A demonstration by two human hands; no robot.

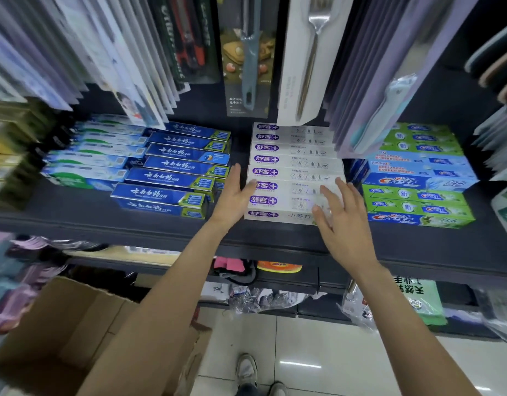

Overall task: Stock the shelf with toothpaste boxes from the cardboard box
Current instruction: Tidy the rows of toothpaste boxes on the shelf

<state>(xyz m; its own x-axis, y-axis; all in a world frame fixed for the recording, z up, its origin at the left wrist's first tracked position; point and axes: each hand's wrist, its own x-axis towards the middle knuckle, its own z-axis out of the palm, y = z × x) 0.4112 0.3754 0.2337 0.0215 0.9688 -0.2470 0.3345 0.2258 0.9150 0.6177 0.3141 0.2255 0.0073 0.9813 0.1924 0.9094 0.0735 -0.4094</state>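
Both hands [286,207] flanking white toothpaste stack [292,172].

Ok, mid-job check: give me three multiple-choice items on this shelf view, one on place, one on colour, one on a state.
1. Where is the stack of white toothpaste boxes with purple labels?
A. Between the dark blue toothpaste boxes and the green and blue toothpaste boxes
B. In the carton
C. On the floor

2. What colour are the boxes just left of the left hand?
A. Red
B. Dark blue
C. Yellow

3. How is the right hand?
A. Fist
B. Gripping a fork
C. Fingers straight, over the white stack

Key: 1 A, the white stack has those groups on either side; 2 B, their faces are blue; 3 C, the fingers are spread and hold nothing.
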